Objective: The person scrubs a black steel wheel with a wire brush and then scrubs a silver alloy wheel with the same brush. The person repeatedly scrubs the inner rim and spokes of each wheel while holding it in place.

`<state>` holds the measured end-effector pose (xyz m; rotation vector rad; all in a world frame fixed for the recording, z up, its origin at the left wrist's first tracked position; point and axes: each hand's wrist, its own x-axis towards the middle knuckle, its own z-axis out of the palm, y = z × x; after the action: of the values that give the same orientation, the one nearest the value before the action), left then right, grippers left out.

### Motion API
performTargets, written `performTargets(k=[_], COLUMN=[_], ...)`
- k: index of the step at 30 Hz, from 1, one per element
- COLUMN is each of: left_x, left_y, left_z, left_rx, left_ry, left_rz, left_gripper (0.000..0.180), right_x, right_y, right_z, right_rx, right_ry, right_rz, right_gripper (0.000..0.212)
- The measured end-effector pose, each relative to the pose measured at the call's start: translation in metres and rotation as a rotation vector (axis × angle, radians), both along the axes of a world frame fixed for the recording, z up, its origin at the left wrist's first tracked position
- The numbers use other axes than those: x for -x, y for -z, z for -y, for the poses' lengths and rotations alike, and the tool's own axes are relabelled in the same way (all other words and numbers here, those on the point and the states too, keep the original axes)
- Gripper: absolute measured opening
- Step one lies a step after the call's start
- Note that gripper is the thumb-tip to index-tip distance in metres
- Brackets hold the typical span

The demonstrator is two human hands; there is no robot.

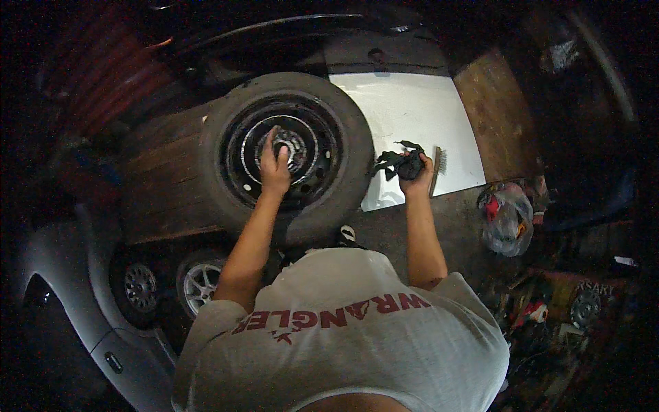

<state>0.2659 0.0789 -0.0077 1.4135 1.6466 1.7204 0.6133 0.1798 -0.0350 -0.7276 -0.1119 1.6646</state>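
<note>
A car wheel, a dark tyre on a black steel rim, lies flat in front of me. My left hand is over the wheel's centre, fingers stretched out and thumb apart, with nothing visible in it. Whether it touches the rim I cannot tell. My right hand is closed around a crumpled black rag, whose loose ends hang out to the left. Just right of that hand is a wire brush with a wooden back, by the edge of a white sheet.
Wooden boards extend left of the wheel. A clear plastic bag with colourful contents sits at the right, above dim clutter. At lower left are an alloy wheel, another wheel and a silver car body.
</note>
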Motion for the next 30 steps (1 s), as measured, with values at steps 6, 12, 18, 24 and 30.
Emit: performTargets(k=[6,12,18,24,30], left_x=[-0.105,-0.189,-0.237,-0.252,-0.249], left_y=[0.002,0.007,0.015,0.033,0.031], left_z=[-0.049,-0.087,-0.113,-0.134,-0.124], left_rx=[0.173,0.290,0.341,0.448,0.378], left_ry=[0.240,0.369,0.466,0.495,0.421], left_rz=[-0.149,-0.212,-0.301,-0.392,-0.419], left_gripper=[0.050,0.045,0.042,0.041,0.040], right_x=[-0.050,-0.078,-0.118,-0.144,-0.139], right_y=[0.041,0.058,0.114,0.139,0.113], right_z=[-0.036,-0.052,-0.079,-0.088,-0.056], right_rx=[0.023,0.098,-0.222,-0.096,-0.119], right_ry=[0.027,-0.041,0.073,-0.207,-0.141], right_rz=[0.143,0.474,1.178,1.529,1.170], right_gripper=[0.042,0.058,0.056,0.053,0.049])
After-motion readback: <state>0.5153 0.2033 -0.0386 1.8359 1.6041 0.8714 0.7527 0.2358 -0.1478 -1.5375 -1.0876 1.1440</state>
